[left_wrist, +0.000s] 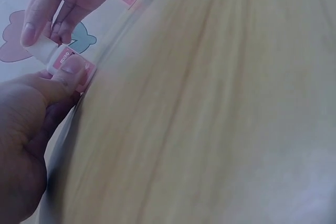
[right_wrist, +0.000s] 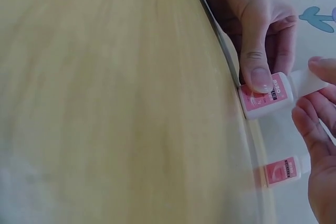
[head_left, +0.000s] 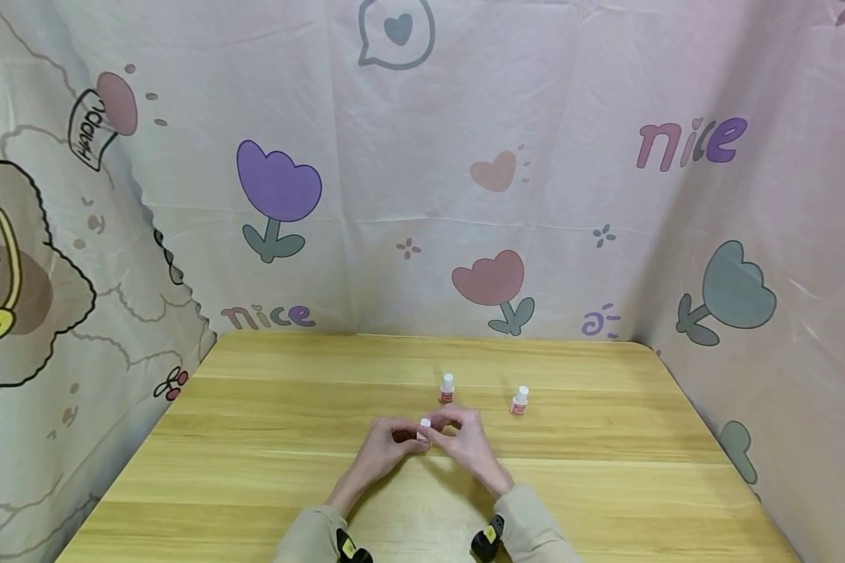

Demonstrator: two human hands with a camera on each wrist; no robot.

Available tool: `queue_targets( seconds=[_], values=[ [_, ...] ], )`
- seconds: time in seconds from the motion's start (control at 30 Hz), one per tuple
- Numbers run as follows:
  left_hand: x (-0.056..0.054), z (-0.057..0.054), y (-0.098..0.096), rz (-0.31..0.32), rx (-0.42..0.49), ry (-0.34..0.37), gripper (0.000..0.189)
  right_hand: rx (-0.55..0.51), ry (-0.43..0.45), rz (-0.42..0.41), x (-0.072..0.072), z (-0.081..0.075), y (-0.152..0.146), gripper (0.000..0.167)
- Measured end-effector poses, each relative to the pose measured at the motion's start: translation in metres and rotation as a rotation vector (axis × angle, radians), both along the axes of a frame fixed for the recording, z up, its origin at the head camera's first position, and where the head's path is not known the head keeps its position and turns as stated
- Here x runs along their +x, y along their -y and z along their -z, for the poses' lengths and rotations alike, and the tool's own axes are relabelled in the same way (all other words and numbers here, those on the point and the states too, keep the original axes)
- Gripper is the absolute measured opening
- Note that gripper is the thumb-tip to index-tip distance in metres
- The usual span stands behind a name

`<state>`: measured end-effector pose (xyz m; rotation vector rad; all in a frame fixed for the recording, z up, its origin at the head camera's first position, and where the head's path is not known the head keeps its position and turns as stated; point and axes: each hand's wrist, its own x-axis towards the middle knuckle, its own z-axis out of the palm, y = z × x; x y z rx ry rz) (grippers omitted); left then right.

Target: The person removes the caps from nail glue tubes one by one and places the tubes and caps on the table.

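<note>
In the right wrist view, a small glue bottle [right_wrist: 282, 92] with a pink "MIRO" label stands upright on the table. My left hand [head_left: 380, 452] grips its body, the thumb lying over the label. From the other side my right hand [head_left: 467, 443] pinches the bottle's white cap [right_wrist: 303, 82] between thumb and fingers. Whether the cap is loose or still tight, I cannot tell. Just beyond the hands stands a second glue bottle [head_left: 447, 389], white-capped and pink-labelled. A third such bottle [head_left: 519, 401] is farther right, apart from both hands.
The wooden table [head_left: 289, 391] reaches back to a printed cloth [head_left: 408, 156] hanging behind it. More patterned cloth hangs along the left and right sides. Dark straps with yellow marks sit at both sleeve cuffs.
</note>
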<state>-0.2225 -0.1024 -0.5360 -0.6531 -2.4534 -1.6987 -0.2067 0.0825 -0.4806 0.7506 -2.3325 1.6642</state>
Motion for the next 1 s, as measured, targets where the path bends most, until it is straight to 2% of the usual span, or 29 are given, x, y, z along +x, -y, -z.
queue_targets(
  seconds=[0.23,0.57,0.83,1.0],
  values=[
    [0.0018,-0.0003,-0.0007,-0.012,0.013,0.007,0.018,-0.062,0.076,0.010,0.0003,-0.0009,0.0000,0.016],
    [0.0026,0.0010,0.0004,-0.007,0.024,0.026,0.016,-0.065,0.042,-0.006,0.0016,-0.0016,-0.0004,0.012],
    [0.0015,0.0011,0.0007,-0.007,0.031,0.043,0.015,-0.080,0.073,-0.039,0.0020,-0.0010,-0.0017,0.013],
    [0.0009,0.0014,0.0006,-0.014,0.018,0.041,0.016,-0.095,0.117,-0.015,0.0025,-0.0028,-0.0017,0.016]
  ],
)
